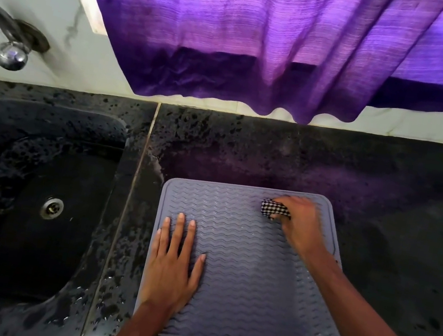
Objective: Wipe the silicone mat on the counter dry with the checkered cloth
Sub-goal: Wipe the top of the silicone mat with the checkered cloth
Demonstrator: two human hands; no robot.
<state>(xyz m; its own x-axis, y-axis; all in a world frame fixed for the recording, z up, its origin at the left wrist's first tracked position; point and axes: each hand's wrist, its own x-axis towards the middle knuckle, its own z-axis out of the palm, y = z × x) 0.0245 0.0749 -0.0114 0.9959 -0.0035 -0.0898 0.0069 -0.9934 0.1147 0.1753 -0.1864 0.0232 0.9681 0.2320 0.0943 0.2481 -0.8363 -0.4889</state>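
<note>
Two hands [171, 265], one mat [243, 274], one checkered cloth [273, 208], one sink [43, 120], one tap [10, 54], one curtain [264, 43].

The mat [245, 265] looks like matt grey rubbery silicone with wavy ridges, and the cloth [274, 209] is woven checkered fabric. Counter [385, 195] is glossy speckled black stone, wet-looking near the sink [38, 166]; the tap [10, 54] is shiny chrome, and the curtain [264, 43] is thin ribbed purple cloth.

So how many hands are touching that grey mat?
2. The left hand lies flat on the mat near its left edge; the right hand presses the checkered cloth near the far right corner.
</note>
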